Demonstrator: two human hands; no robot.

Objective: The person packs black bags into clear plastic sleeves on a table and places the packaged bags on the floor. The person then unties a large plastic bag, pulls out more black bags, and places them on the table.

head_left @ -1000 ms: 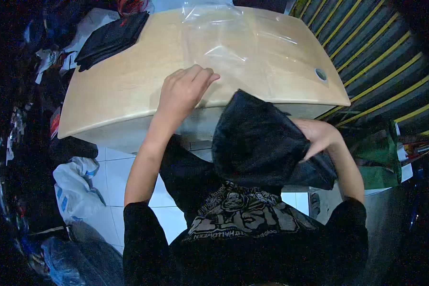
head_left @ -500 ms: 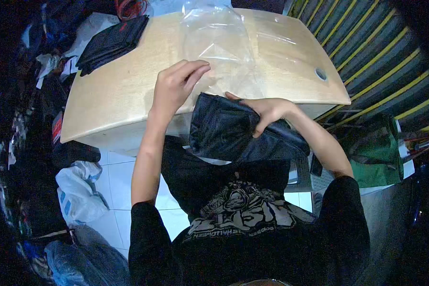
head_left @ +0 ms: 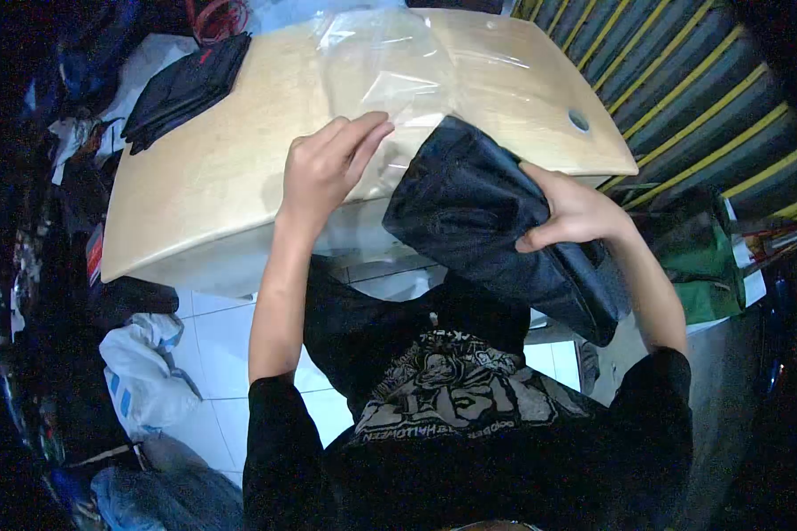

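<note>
While the L hand [head_left: 323,173] has thumb and fingertips pinched together, apparently on the near part of the clear plastic film [head_left: 390,53], the R hand [head_left: 580,208] grips the folded black fabric [head_left: 469,186], thumb on top, other fingers mostly hidden. Step in hand, as judged: film held up at its near end, fabric held ready alongside. Next move, in my opinion, calls for film layers kept parted & fabric's far end flat and square to them. Fabric pos.: tilted, far corner to R of L fingers, near but apart; it overlaps the tabletop [head_left: 266,124] edge in view, contact w/ film n/c. Remainder extends toward the R forearm. Beyond: stack of black fabric [head_left: 190,88], tabletop far L; green bag [head_left: 695,265], R side.
</note>
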